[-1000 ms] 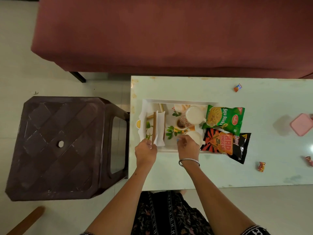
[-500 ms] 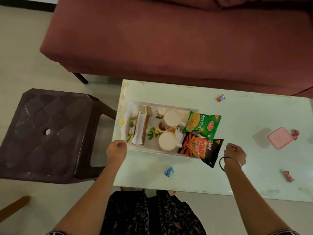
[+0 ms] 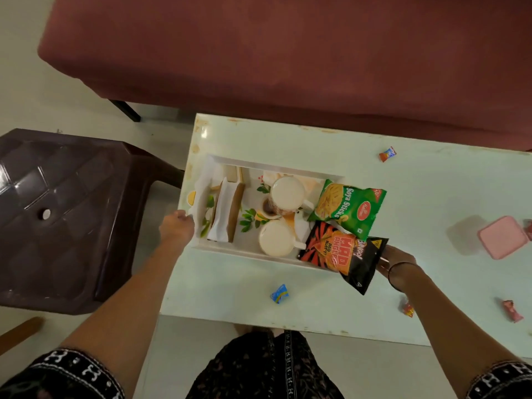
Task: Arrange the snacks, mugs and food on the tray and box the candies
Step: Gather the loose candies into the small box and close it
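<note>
A white tray [image 3: 253,256] sits at the left end of the pale table [image 3: 403,203], holding two mugs [image 3: 288,193], wrapped food [image 3: 224,214], a green snack bag [image 3: 347,208] and a black-and-orange snack bag [image 3: 342,256] that overhangs its right edge. The left hand [image 3: 177,230] curls around the tray's left end. The right hand [image 3: 398,262] is tucked under the black bag at the tray's right end; I can't tell how its fingers lie. Loose candies lie on the table: a blue one [image 3: 279,293] near the front edge, red ones [image 3: 407,309] to the right. A pink box [image 3: 502,240] rests far right.
</note>
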`<state>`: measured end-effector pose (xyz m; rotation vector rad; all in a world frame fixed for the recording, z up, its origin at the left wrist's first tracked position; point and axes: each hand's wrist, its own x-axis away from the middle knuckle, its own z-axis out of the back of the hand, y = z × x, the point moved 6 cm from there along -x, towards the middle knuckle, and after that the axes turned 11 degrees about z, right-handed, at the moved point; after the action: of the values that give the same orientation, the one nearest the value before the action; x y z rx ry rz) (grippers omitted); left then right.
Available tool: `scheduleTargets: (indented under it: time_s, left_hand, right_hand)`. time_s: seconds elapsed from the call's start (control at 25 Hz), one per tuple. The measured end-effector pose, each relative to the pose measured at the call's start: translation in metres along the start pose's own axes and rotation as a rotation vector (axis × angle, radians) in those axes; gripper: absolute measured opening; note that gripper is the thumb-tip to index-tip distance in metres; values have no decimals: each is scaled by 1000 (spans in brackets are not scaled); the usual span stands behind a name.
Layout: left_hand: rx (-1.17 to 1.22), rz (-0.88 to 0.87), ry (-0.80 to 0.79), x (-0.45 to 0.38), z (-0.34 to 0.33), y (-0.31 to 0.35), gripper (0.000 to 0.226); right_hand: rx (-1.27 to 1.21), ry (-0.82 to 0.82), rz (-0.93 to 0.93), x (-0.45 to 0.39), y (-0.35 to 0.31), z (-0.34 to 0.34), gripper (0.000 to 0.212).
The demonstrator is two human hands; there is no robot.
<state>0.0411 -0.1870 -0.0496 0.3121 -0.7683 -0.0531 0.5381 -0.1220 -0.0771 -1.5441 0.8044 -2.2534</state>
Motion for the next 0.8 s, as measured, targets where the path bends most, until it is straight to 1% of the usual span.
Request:
scheduleTargets:
  time_s: [0.08, 0.2, 0.28, 0.36, 0.52, 0.64, 0.8]
  left_hand:
    - [-48, -8, -20, -13, -8, 7, 40]
    - [-82, -24, -51, -27, -17, 18, 44]
    - [-37, 6, -57, -34, -19, 22, 45]
    - [27, 32, -54, -41, -18, 25, 44]
    - [63, 14, -54, -54, -17, 27, 41]
    - [95, 17, -69, -61, -16, 28, 39]
    - [181, 76, -120, -65, -16, 27, 35]
  right_hand:
    - [-22, -79, -15, -8, -2, -19, 12]
    - [-9, -175, -113, -16, 4, -34, 18]
    - [16, -197, -131, -21, 5, -37, 16]
    - [40, -228, -124, -25, 5, -41, 20]
    - [61, -314, -105, -31, 5, -56, 25]
    - [53, -323, -112, -38, 6, -56, 27]
    - [63, -275, -107, -41, 6, -52, 27]
